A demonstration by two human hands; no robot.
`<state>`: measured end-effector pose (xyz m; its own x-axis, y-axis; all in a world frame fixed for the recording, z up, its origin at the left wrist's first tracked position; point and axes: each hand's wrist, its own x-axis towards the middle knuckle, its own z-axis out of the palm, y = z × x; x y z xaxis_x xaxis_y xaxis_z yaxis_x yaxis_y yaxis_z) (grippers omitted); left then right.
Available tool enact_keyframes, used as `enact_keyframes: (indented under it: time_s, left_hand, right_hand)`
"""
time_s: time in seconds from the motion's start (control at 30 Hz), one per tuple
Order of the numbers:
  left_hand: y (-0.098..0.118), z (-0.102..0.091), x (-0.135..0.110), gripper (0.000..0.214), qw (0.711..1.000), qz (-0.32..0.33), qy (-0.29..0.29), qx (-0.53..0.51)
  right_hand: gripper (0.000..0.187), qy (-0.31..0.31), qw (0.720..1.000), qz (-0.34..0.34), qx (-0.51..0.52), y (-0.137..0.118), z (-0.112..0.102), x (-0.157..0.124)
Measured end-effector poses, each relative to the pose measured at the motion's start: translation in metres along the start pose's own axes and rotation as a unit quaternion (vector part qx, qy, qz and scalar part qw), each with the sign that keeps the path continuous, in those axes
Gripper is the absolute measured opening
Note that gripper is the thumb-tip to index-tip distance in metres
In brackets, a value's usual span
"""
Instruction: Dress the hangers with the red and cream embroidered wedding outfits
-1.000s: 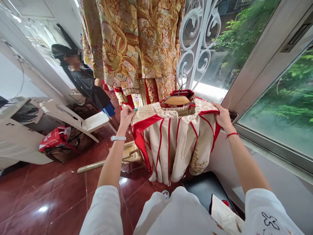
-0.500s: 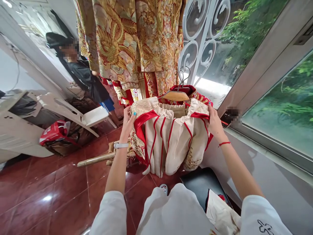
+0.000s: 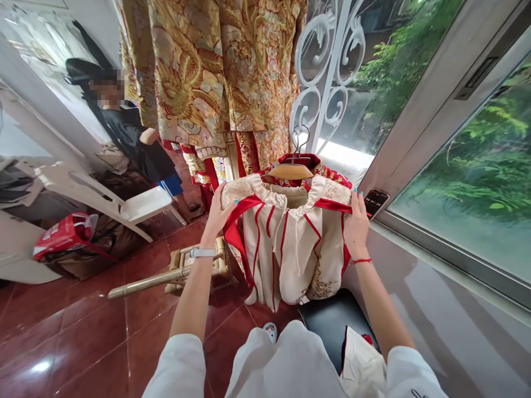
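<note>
Narrower than a second ago, the cream-and-red pleated garment hangs bunched between the left hand and the right hand, its gathered top edge drawn in under the wooden hanger, so the pleats now lie closer packed. Both hands have moved inward, fingers curled shut on that top edge at either end. A phone lies just beyond the right fingers.
</note>
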<state>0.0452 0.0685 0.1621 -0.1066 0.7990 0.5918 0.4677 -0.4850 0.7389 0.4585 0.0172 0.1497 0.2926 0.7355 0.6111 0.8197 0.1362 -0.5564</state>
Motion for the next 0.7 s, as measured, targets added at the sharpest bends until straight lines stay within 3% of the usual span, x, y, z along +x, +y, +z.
enact_keyframes:
  time_s: [0.07, 0.13, 0.17, 0.2, 0.3, 0.4, 0.5, 0.6, 0.7]
  left_hand:
    - [0.021, 0.012, -0.017, 0.055, 0.994, -0.006, 0.102, 0.038]
    - [0.047, 0.038, -0.046, 0.042, 0.976, -0.010, 0.211, 0.060]
    - [0.059, 0.056, -0.064, 0.036, 0.975, -0.022, 0.216, 0.049]
    - [0.069, 0.077, -0.080, 0.033, 0.980, -0.039, 0.194, 0.030]
    - [0.088, 0.139, -0.114, 0.050, 0.988, -0.140, 0.048, -0.053]
    - [0.091, 0.173, -0.117, 0.038, 0.966, -0.239, 0.018, -0.100]
    - [0.091, 0.167, -0.113, 0.011, 0.962, -0.246, 0.007, -0.120]
    - [0.097, 0.144, -0.122, 0.019, 0.972, -0.200, -0.028, -0.118]
    - [0.103, 0.129, -0.132, 0.020, 0.976, -0.185, -0.041, -0.104]
  right_hand:
    - [0.070, -0.009, 1.000, 0.000, 0.015, 0.000, 0.000, -0.008]
    - [0.066, 0.017, 0.999, 0.007, 0.032, -0.005, -0.004, -0.018]
    - [0.064, 0.041, 0.998, 0.013, 0.042, -0.009, -0.006, -0.024]
    - [0.062, 0.065, 0.996, 0.019, 0.054, -0.015, -0.008, -0.032]
    - [0.053, 0.094, 0.990, 0.036, 0.101, -0.039, -0.007, -0.058]
    - [0.044, 0.074, 0.984, 0.066, 0.150, -0.058, -0.002, -0.084]
    - [0.036, -0.005, 0.970, 0.106, 0.218, -0.068, 0.002, -0.099]
    - [0.031, -0.121, 0.934, 0.142, 0.306, -0.073, 0.007, -0.101]
    - [0.033, -0.189, 0.901, 0.141, 0.365, -0.082, 0.015, -0.092]
